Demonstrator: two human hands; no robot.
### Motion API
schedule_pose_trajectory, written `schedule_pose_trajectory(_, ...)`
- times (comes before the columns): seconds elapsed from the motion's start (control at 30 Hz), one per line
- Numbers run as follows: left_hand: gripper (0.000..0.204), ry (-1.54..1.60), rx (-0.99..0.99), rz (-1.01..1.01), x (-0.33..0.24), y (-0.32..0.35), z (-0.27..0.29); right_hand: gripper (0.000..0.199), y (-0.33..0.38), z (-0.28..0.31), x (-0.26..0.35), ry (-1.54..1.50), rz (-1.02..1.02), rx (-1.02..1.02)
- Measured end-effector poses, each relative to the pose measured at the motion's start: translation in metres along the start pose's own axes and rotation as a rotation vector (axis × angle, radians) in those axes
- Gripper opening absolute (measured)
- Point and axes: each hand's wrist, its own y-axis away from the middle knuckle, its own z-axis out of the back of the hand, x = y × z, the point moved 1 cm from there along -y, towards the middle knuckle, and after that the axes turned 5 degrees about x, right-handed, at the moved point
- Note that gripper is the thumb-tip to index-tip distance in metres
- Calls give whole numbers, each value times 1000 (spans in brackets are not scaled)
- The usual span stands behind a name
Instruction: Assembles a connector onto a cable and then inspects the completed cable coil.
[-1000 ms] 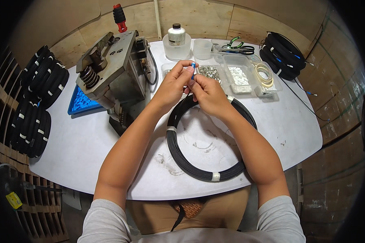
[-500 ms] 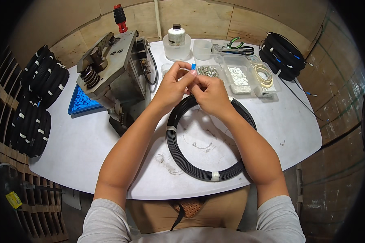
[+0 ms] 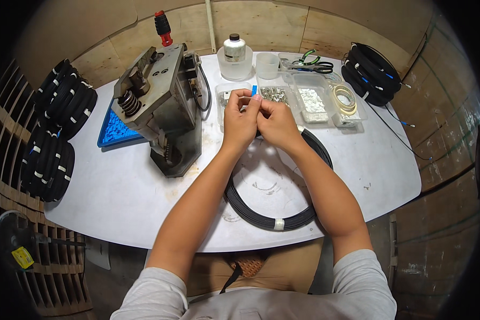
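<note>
My left hand (image 3: 240,124) is closed, pinching a small blue sleeve-like piece (image 3: 254,90) upright between thumb and forefinger. My right hand (image 3: 278,122) presses against it, its fingers pinched together. Whatever the right fingertips hold is hidden behind the knuckles. Under both hands lies a coil of black cable (image 3: 250,212), bound with white tape, flat on the white table (image 3: 368,160). My wrists cover the coil's upper part.
Left of my arms stands a metal press (image 3: 168,101), with a blue tray (image 3: 117,130) of blue pieces beside it. Behind my hands are a bin of metal parts (image 3: 274,95), a bottle (image 3: 234,49) and pliers (image 3: 308,56). Black coils stand left (image 3: 69,104) and right (image 3: 372,74).
My hands have drawn closer together, with the left one shifting right and slightly down. The blue piece stays in its grip. The whole view has shifted slightly.
</note>
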Motion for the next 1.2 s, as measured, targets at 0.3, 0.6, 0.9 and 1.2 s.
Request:
schedule_pose_trajectory(0.3, 25, -129, -145, -94, -9, 14, 3, 16, 4, -1, 9, -146, -1, 94)
schedule_pose_trajectory(0.6, 22, 37, -135, -43, -5, 13, 6, 14, 2, 1, 8, -193, -65, 119)
schedule_pose_trajectory(0.9, 13, 151, -148, 0, -1, 14, 13, 14, 2, -5, 7, -170, -29, 102)
schedule_pose_trajectory(1.2, 18, 174, -173, 37, -4, 13, 11, 14, 3, -5, 8, -142, -20, 97)
